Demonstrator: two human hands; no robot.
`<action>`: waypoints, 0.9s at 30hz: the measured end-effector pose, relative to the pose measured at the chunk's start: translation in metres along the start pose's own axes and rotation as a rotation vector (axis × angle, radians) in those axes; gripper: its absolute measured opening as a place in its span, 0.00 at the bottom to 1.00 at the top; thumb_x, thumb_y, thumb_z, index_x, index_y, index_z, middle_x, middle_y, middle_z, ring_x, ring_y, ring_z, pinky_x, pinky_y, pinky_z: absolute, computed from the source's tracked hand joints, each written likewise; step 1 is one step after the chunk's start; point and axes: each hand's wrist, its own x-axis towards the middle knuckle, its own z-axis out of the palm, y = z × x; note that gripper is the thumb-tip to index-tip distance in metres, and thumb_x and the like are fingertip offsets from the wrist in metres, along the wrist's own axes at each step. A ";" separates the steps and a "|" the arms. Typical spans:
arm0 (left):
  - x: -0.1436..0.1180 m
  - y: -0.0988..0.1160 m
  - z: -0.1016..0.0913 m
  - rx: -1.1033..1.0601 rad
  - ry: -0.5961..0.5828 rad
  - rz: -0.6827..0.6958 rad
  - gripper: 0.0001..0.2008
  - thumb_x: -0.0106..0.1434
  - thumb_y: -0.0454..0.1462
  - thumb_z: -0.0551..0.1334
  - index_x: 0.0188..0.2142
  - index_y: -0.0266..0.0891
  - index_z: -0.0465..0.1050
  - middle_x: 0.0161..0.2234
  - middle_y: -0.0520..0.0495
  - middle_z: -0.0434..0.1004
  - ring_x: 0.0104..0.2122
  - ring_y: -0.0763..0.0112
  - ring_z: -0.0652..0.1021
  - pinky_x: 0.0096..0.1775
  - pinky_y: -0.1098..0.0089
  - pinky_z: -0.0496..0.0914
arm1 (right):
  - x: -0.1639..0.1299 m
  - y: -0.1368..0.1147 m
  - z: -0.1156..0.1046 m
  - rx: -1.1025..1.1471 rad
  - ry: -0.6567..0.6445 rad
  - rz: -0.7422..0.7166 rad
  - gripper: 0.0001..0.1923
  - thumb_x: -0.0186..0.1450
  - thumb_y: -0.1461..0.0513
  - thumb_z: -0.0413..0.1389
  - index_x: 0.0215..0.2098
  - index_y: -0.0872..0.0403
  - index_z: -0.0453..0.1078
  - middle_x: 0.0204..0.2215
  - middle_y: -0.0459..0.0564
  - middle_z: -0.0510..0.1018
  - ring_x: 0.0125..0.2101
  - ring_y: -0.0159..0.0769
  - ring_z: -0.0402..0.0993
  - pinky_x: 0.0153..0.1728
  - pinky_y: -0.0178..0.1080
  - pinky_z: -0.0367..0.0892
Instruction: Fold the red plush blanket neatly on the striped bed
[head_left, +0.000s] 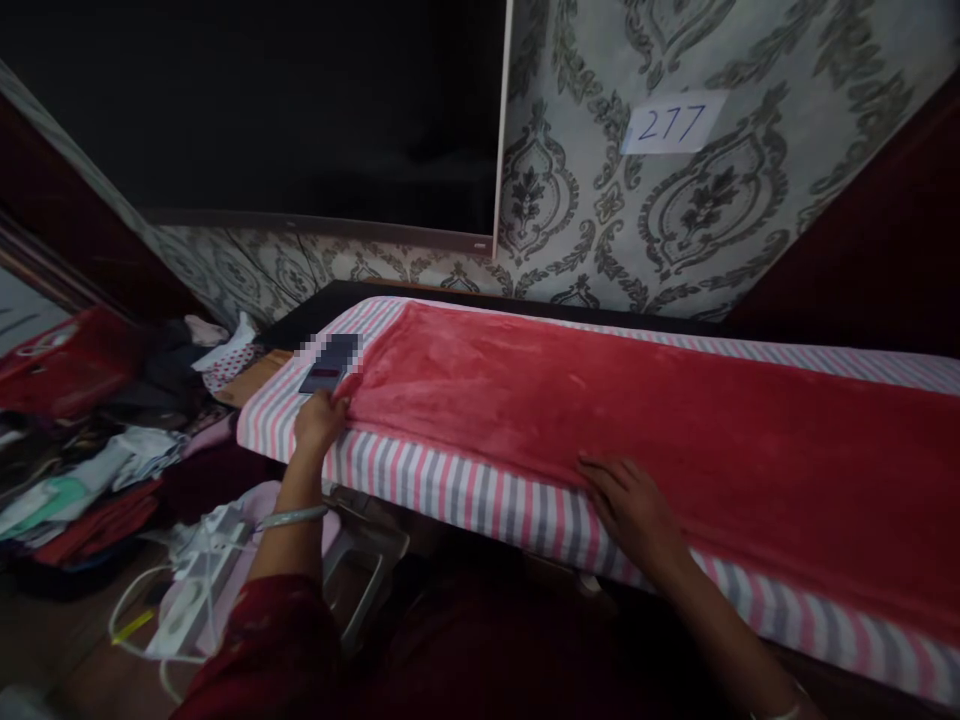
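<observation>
A red plush cloth (600,400) lies spread along a board covered in pink, grey and white stripes (450,490). My left hand (319,420) pinches the cloth's near left corner, beside a dark phone (330,365) lying on the board's left end. Flat on the cloth's near edge rests my right hand (634,505), fingers together and pressing down. A bangle circles my left wrist.
A pile of mixed clothes (112,450) and a red bag (67,365) lie at the left. A white power strip with cables (195,590) sits on the floor below. Patterned wallpaper with a paper label "277" (671,122) and a dark screen (300,110) stand behind.
</observation>
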 end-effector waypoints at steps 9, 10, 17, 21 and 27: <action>0.005 -0.006 -0.009 -0.189 0.036 0.004 0.15 0.61 0.44 0.57 0.41 0.36 0.75 0.37 0.40 0.82 0.39 0.56 0.80 0.39 0.65 0.71 | 0.015 -0.012 -0.011 -0.163 -0.079 0.000 0.25 0.64 0.73 0.45 0.54 0.54 0.71 0.44 0.57 0.78 0.44 0.46 0.71 0.43 0.47 0.70; 0.005 -0.007 -0.011 -0.207 0.045 0.003 0.15 0.61 0.44 0.57 0.41 0.36 0.75 0.36 0.41 0.82 0.39 0.56 0.80 0.39 0.65 0.71 | 0.017 -0.012 -0.013 -0.157 -0.050 -0.006 0.24 0.64 0.73 0.45 0.54 0.54 0.72 0.41 0.56 0.79 0.42 0.45 0.72 0.42 0.46 0.70; 0.003 -0.008 -0.005 -0.042 0.016 0.061 0.17 0.64 0.43 0.54 0.46 0.36 0.74 0.42 0.36 0.82 0.44 0.53 0.80 0.41 0.64 0.71 | 0.005 -0.011 -0.007 -0.062 -0.056 -0.053 0.26 0.65 0.72 0.44 0.55 0.50 0.72 0.44 0.56 0.79 0.43 0.44 0.73 0.42 0.47 0.72; -0.001 -0.010 -0.008 0.043 -0.034 0.071 0.19 0.66 0.42 0.52 0.48 0.33 0.73 0.44 0.32 0.81 0.45 0.50 0.80 0.41 0.62 0.70 | 0.002 -0.011 -0.016 0.119 -0.168 0.009 0.21 0.69 0.66 0.46 0.55 0.50 0.73 0.45 0.57 0.78 0.43 0.44 0.74 0.43 0.46 0.73; -0.027 0.035 -0.034 0.202 0.223 0.238 0.25 0.67 0.41 0.49 0.56 0.27 0.69 0.50 0.26 0.76 0.51 0.46 0.75 0.50 0.56 0.68 | 0.071 -0.015 -0.039 0.182 -0.312 0.114 0.21 0.71 0.56 0.48 0.59 0.48 0.69 0.53 0.56 0.76 0.52 0.47 0.73 0.52 0.50 0.70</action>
